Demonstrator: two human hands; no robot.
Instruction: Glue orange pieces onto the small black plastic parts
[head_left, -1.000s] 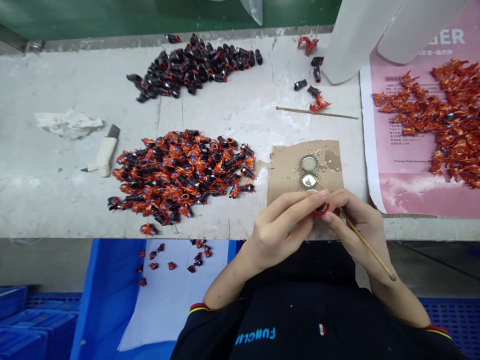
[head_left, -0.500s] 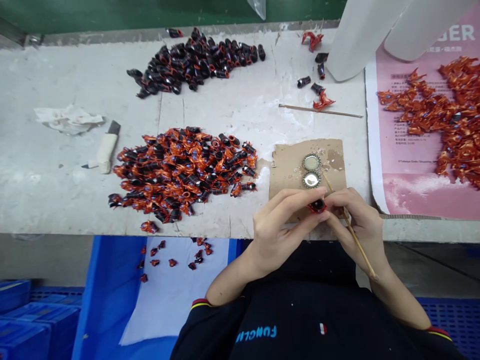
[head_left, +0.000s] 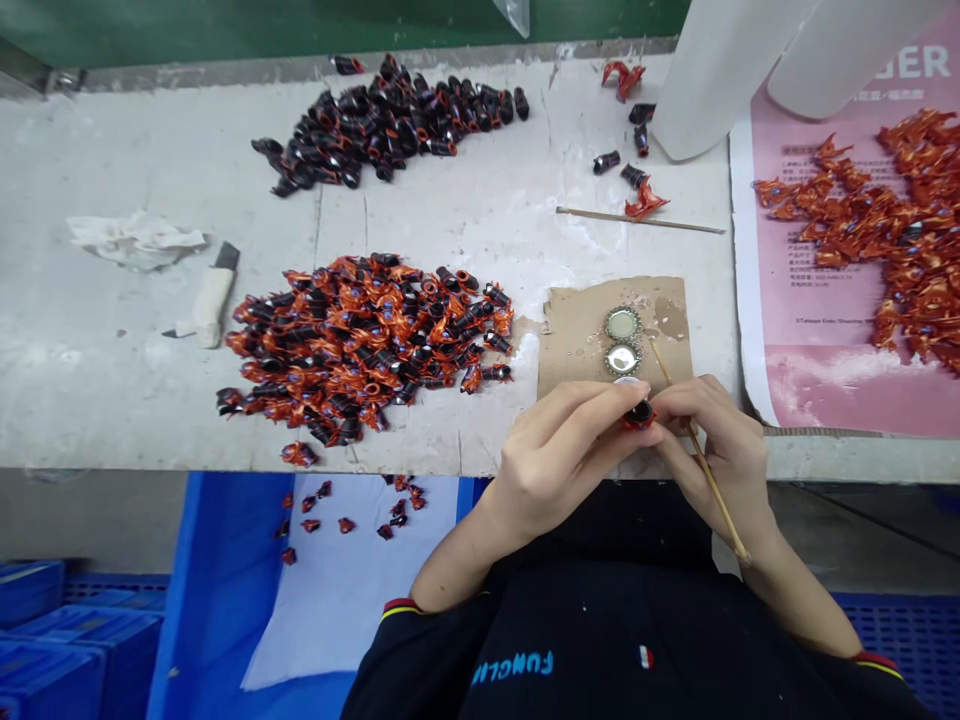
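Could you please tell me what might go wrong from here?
The small black-and-red part, pinched by the left hand, might slip. The stick in the right hand has its tip beside the metal caps, so turning it could knock them. A lone orange-and-black piece lies near the front edge of the bench and might be nudged off.

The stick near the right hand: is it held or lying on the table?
Held: the stick slants through the right hand, its far end over the cardboard.
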